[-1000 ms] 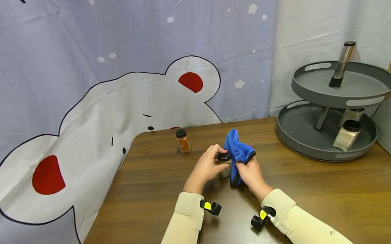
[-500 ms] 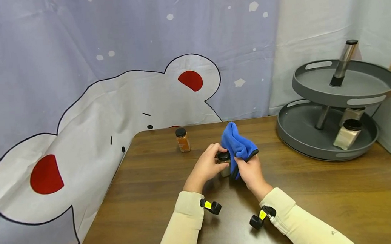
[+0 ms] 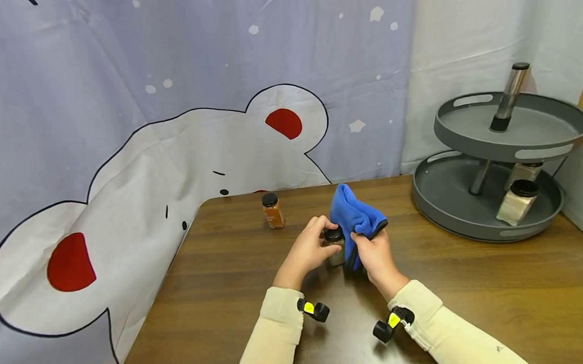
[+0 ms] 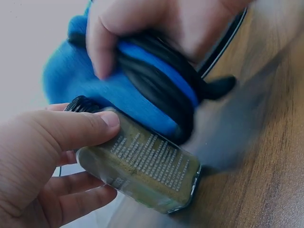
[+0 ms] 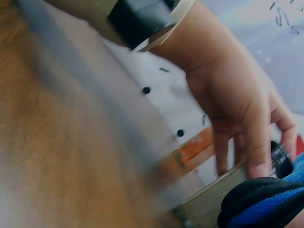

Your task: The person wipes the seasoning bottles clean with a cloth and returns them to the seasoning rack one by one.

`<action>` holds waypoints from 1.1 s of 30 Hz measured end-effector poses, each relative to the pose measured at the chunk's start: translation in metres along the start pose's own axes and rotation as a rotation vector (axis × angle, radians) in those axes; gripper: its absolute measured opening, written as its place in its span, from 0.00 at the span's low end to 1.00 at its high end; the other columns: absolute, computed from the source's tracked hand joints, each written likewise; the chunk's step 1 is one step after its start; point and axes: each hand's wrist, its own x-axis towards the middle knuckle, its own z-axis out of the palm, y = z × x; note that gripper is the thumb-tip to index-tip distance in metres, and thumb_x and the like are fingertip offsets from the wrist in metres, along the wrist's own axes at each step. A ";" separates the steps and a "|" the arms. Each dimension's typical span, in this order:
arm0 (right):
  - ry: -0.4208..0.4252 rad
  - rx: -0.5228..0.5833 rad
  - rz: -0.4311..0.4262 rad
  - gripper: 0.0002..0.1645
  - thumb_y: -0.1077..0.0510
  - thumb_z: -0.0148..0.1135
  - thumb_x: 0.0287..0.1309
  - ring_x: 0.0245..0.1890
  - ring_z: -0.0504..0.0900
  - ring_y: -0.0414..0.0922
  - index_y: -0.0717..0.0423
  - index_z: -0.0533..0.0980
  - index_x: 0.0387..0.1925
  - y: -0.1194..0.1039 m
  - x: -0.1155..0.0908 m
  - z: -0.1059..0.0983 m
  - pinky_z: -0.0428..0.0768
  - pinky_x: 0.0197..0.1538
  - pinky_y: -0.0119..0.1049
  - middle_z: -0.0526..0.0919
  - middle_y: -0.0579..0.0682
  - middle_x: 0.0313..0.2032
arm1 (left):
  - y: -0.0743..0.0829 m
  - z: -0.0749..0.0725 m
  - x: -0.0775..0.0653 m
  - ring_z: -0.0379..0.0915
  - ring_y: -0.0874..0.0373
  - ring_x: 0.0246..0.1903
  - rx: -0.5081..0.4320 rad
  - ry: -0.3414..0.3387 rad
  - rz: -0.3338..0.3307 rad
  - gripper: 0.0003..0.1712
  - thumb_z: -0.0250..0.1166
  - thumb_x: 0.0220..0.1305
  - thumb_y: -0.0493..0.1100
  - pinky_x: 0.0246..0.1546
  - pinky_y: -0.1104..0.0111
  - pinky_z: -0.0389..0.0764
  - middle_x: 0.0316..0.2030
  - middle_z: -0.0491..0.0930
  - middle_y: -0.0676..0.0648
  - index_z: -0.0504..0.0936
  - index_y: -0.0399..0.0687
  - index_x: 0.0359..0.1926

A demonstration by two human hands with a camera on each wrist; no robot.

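Note:
Near the middle of the wooden table, my left hand [image 3: 308, 249] grips a small glass spice jar [image 4: 147, 164] close to its black lid. Greenish-brown powder and printed white text show on the jar, which stands on the table or just above it; I cannot tell which. My right hand [image 3: 377, 258] holds a bunched blue cloth [image 3: 352, 214] with black edging against the jar's right side. In the left wrist view the cloth covers part of the jar's upper side. The right wrist view shows my left fingers [image 5: 256, 137] by the lid, with cloth at the lower right.
An orange-labelled spice jar [image 3: 273, 212] with a black lid stands at the table's back left. To the right is a grey two-tier round tray [image 3: 428, 217]; its lower tier holds a pale jar [image 3: 515, 207] and another jar [image 3: 523, 172] behind it. A printed curtain [image 3: 218, 147] hangs behind the table.
The cloth's top has tipped slightly left and its right corner has spread right and up, while its lower end has risen a little. My left hand has kept its place on the jar.

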 end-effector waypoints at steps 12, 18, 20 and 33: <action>-0.050 -0.161 0.033 0.30 0.69 0.60 0.59 0.61 0.74 0.55 0.67 0.70 0.64 0.011 0.004 -0.007 0.70 0.65 0.48 0.76 0.65 0.61 | -0.003 0.001 0.000 0.76 0.54 0.51 -0.022 0.008 -0.005 0.24 0.75 0.60 0.41 0.54 0.63 0.79 0.52 0.73 0.48 0.75 0.51 0.54; -0.058 -0.097 0.090 0.30 0.71 0.58 0.60 0.62 0.72 0.56 0.72 0.67 0.65 0.009 0.005 -0.008 0.68 0.66 0.48 0.74 0.67 0.62 | -0.002 0.002 -0.002 0.76 0.54 0.50 -0.026 0.007 -0.017 0.23 0.75 0.61 0.42 0.54 0.63 0.79 0.52 0.73 0.48 0.76 0.52 0.54; -0.048 -0.059 0.068 0.30 0.71 0.58 0.60 0.62 0.72 0.55 0.72 0.66 0.65 0.004 0.003 -0.006 0.68 0.66 0.46 0.74 0.66 0.62 | -0.003 0.002 -0.002 0.76 0.54 0.50 -0.027 0.008 -0.018 0.23 0.75 0.61 0.42 0.54 0.63 0.79 0.52 0.73 0.48 0.76 0.52 0.54; -0.041 -0.163 -0.008 0.33 0.69 0.60 0.61 0.64 0.72 0.53 0.59 0.69 0.68 0.009 -0.002 -0.006 0.69 0.66 0.48 0.75 0.62 0.64 | -0.002 0.001 0.000 0.77 0.53 0.51 -0.010 0.019 0.007 0.23 0.76 0.60 0.42 0.54 0.63 0.79 0.51 0.73 0.48 0.76 0.52 0.53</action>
